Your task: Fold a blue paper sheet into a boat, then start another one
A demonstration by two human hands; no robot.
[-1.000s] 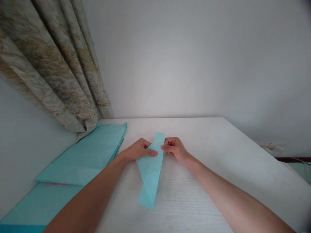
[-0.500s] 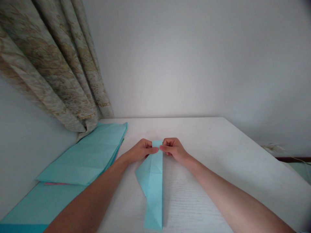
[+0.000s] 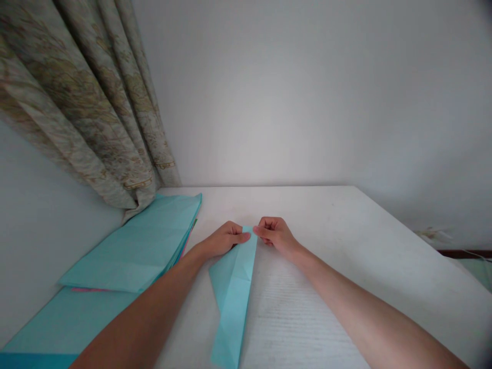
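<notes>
Compared with half a second ago, the near end of your folded light-blue paper [image 3: 235,297] now lies farther left, so the strip slants instead of running straight toward you. It sits in the middle of the scene, over the white table [image 3: 315,307], with a pointed flap out to its left. To the left lies a stack of blue paper [image 3: 130,251], below a patterned curtain [image 3: 96,102]; a pale wall [image 3: 269,102] stands behind. Your left hand [image 3: 226,238] pinches the strip's far end, thumb on top; your right hand [image 3: 277,237] pinches its right edge there, fingers curled.
</notes>
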